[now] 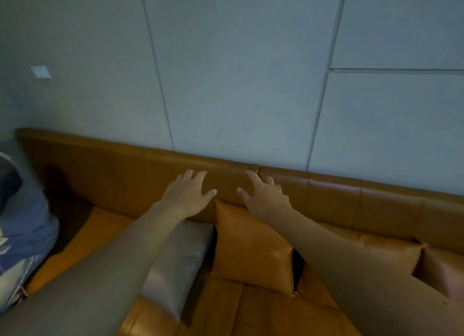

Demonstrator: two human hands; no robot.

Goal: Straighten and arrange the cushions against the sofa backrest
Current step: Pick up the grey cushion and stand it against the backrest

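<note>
Two hands appear in the head view, both empty. The left hand (188,193) has a spread grip, fingers fanned, palm toward the sofa backrest (120,172). The right hand (266,195) also has a spread grip, fingers loosely curled and apart, pinching nothing. Whether either palm touches the leather cannot be determined.

Directly below and between the two grips stands the tan leather cushion (251,247), upright and leaning on the backrest, its upper corner rising into the gap between the thumbs. Below the left grip, partly under the left forearm, lies the grey cushion (180,255), tilted forward and not flush with the backrest. Below and outboard of the right grip, beneath the right forearm, a second tan cushion (391,252) rests near the backrest; its edges are partly hidden. A pinkish cushion (442,273) sits further outboard at the frame edge. Far outboard of the left grip lies a blue bundle of bedding (27,222).

Risk assessment:
- Lowering both grips onto the central cushion may fold its top corner, since soft filling gives under uneven pressure.
- Either forearm may drag the grey cushion further off line, because it lies beneath the arm.
- Smooth leather may let an upright cushion slide down the seat (226,310).
</note>
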